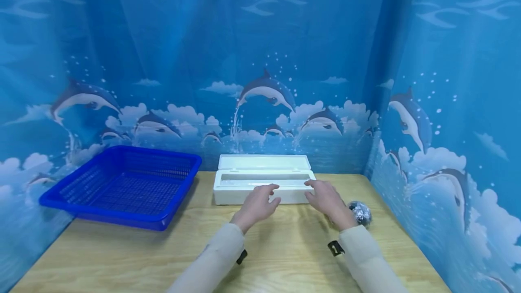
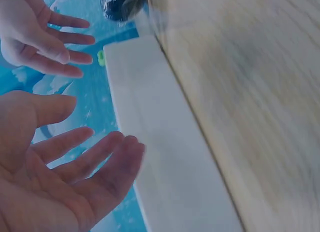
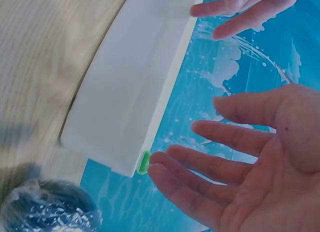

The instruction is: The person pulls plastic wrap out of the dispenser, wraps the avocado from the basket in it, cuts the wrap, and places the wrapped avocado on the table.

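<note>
A long white box [image 1: 264, 196] stands at the back of the table with its hinged lid [image 1: 264, 162] raised. My left hand [image 1: 257, 205] hovers in front of its middle, fingers loosely bent and holding nothing. Near the box's right end is my right hand [image 1: 325, 198], also holding nothing, its fingers spread apart in the right wrist view. Whether either hand touches the box I cannot tell. A small green piece [image 3: 143, 162] shows at the box's end. Beside my right wrist sits a round, shiny plastic-wrapped ball [image 1: 360, 214], dark in the right wrist view.
A blue plastic basket [image 1: 163, 223] with mesh sides stands on the left of the wooden table [image 1: 285, 257]. Curtains [image 1: 195, 58] printed with dolphins and waves hang behind the table and along both sides.
</note>
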The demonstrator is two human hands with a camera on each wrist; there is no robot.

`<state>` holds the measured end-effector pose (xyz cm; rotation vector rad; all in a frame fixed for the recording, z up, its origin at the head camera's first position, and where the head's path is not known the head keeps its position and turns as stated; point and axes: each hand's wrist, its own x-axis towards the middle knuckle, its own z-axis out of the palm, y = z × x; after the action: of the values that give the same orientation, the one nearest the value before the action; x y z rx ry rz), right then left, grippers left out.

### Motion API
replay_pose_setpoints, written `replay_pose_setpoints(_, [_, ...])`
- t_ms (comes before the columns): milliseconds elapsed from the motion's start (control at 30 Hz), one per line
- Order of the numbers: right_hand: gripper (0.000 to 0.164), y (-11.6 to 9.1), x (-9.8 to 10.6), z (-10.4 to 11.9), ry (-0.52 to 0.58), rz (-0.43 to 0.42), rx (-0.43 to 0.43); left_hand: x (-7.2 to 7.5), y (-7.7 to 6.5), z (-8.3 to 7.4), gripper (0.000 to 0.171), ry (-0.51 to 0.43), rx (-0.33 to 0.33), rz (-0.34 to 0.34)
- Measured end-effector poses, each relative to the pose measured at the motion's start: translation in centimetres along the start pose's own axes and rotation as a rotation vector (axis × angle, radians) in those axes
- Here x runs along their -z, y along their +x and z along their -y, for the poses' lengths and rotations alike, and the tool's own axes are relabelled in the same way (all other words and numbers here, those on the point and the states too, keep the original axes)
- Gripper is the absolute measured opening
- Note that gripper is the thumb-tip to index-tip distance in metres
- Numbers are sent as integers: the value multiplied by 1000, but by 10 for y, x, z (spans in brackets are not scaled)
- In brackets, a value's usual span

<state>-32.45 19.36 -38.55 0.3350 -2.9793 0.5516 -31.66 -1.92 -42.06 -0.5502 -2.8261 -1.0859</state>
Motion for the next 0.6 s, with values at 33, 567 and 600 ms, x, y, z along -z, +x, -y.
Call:
replay_pose_setpoints(33, [39,1,0,0,11,6,9,3,-1,1,42,21,-6,-17])
replay_pose_setpoints(567, [73,-2,-2,34,-12,94,10,52,-18,8,63,431,112,-143])
replay_pose_setpoints(600, [74,-3,-2,37,-19,88,12,54,-19,9,63,455,119,-138])
